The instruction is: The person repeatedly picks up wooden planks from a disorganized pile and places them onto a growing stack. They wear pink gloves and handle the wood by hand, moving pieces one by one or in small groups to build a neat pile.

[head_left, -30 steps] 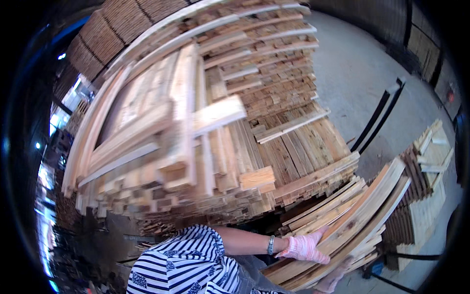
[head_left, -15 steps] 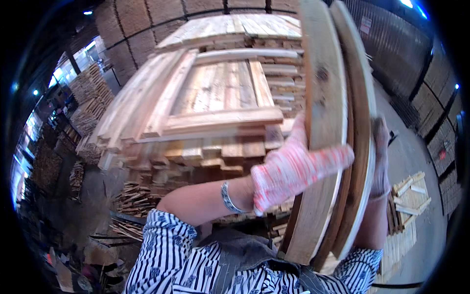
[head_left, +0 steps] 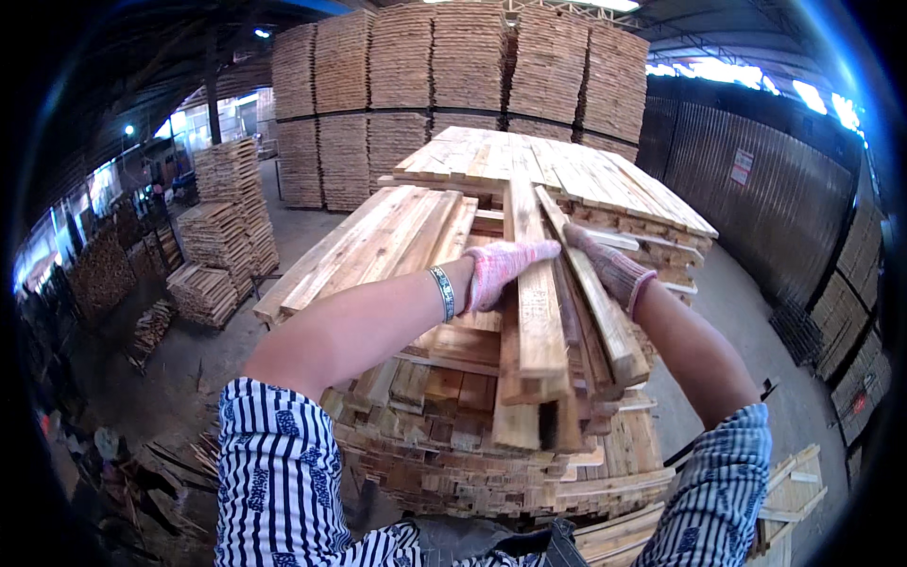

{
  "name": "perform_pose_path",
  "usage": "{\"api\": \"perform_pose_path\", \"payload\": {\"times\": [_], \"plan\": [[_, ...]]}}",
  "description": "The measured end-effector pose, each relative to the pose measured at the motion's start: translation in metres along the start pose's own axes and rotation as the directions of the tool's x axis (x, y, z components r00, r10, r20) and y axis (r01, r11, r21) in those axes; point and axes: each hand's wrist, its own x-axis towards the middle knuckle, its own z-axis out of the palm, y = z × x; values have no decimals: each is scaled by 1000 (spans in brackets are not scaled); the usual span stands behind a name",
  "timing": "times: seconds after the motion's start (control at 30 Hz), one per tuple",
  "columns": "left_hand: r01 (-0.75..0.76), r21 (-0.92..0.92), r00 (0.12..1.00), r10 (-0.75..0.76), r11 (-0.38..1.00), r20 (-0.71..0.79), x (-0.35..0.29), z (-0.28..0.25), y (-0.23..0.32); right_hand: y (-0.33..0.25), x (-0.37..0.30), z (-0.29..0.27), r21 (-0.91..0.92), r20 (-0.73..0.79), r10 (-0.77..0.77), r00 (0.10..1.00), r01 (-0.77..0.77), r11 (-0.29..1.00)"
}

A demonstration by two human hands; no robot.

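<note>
Several long wooden boards (head_left: 540, 326) lie bunched on top of the near lumber stack (head_left: 444, 472), their near ends sticking out toward me. My left hand (head_left: 501, 269), in a pink and white knit glove, is closed on the left side of the bunch, with the thumb side lying across the top board. My right hand (head_left: 612, 265), also gloved, grips the bunch from the right, its fingers partly hidden behind a tilted board (head_left: 597, 302). Left of the bunch, more boards (head_left: 368, 236) lie side by side on the stack.
Behind stands another board-topped stack (head_left: 567, 170), with tall lumber piles (head_left: 402, 76) farther back. Smaller stacks (head_left: 222, 227) are at the left. A corrugated metal wall (head_left: 765, 161) runs along the right, and a low pallet of boards (head_left: 794, 487) lies at the lower right.
The boards, held upright close to me before, have come down and away from me onto the stack. Both arms have stretched forward, and the view has tilted up.
</note>
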Motion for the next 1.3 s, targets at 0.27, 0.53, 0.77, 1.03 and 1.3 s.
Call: {"api": "perform_pose_path", "payload": {"times": [0.27,0.53,0.77,1.03,1.3], "plan": [[73,448,972,38,891,-233,10,-10,7,1,34,23,-550,12,1,1000,5,835],[-26,523,989,99,852,-112,-2,-29,36,3,28,8,-231,159,151,976,-112,967],[405,913,907,148,-52,-394,4,-79,14,-10,37,34,-737,-60,136,989,-136,662],[176,804,916,393,-569,78,-15,-63,29,-6,28,10,-265,139,181,974,-140,954],[300,789,938,-15,536,-346,40,6,9,26,19,-8,215,-18,52,998,-47,976]]}}
